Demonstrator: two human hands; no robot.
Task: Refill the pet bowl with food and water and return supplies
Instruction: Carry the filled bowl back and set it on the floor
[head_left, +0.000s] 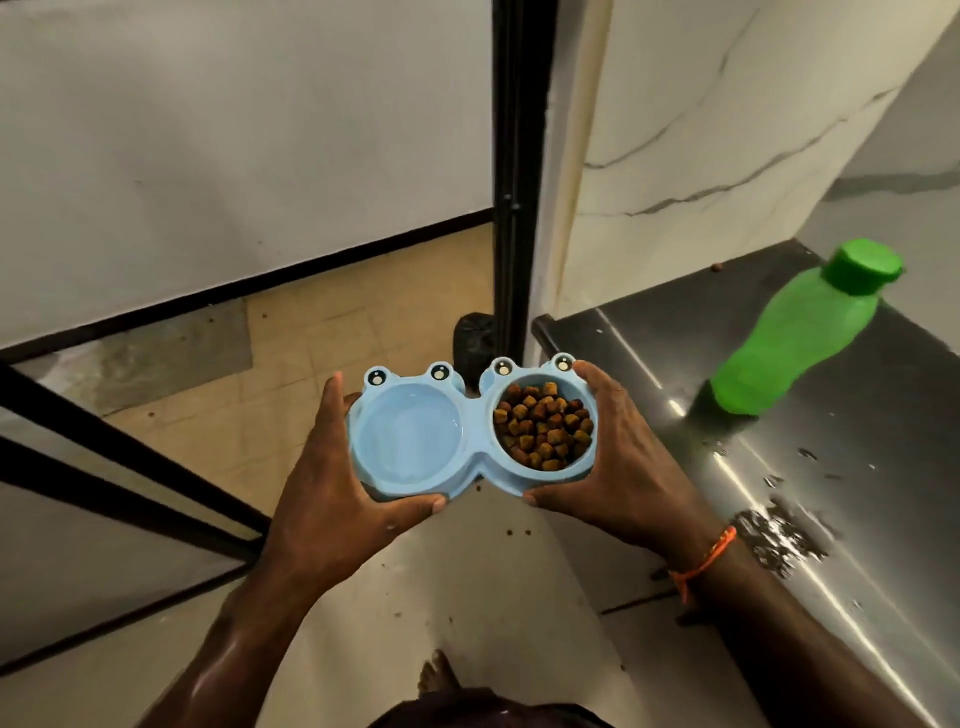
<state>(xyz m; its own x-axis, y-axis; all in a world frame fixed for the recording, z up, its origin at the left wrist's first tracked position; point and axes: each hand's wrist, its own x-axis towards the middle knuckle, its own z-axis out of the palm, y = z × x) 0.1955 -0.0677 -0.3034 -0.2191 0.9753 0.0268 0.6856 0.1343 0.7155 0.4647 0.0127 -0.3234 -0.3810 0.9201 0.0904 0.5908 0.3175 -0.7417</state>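
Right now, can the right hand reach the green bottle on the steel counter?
Probably not at once. The right hand grips the food side of the blue pet bowl, which holds water and kibble. The green bottle stands unobstructed on the steel counter, but letting go could tip the bowl.

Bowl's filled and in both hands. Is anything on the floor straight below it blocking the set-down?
Nothing large: both hands grip the blue double bowl over bare floor. Only scattered kibble bits and a black object beyond it.
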